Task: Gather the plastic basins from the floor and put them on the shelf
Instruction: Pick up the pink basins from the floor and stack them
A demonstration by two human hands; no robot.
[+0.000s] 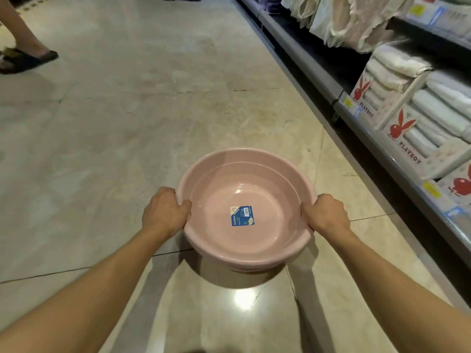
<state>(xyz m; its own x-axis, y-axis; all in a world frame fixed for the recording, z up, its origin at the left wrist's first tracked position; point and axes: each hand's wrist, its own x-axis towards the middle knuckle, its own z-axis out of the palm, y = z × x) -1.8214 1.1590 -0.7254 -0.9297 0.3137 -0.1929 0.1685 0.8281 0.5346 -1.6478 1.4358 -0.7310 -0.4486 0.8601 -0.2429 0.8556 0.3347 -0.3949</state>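
A stack of pink plastic basins (254, 179) hangs in front of me above the tiled floor, casting a shadow below. A blue label sits in the bottom of the top basin. My left hand (165, 212) grips the rim on the left side, and my right hand (327, 215) grips the rim on the right side. Extra rims show under the front edge, so more than one basin is nested. The shelf (382, 138) runs along the right side of the aisle.
The shelf holds boxed white towels (407, 98) and packaged bedding (351, 21) higher up. Another person's leg and dark sandal (28, 59) stand at the far left. Beige floor tiles (127, 98) stretch ahead down the aisle.
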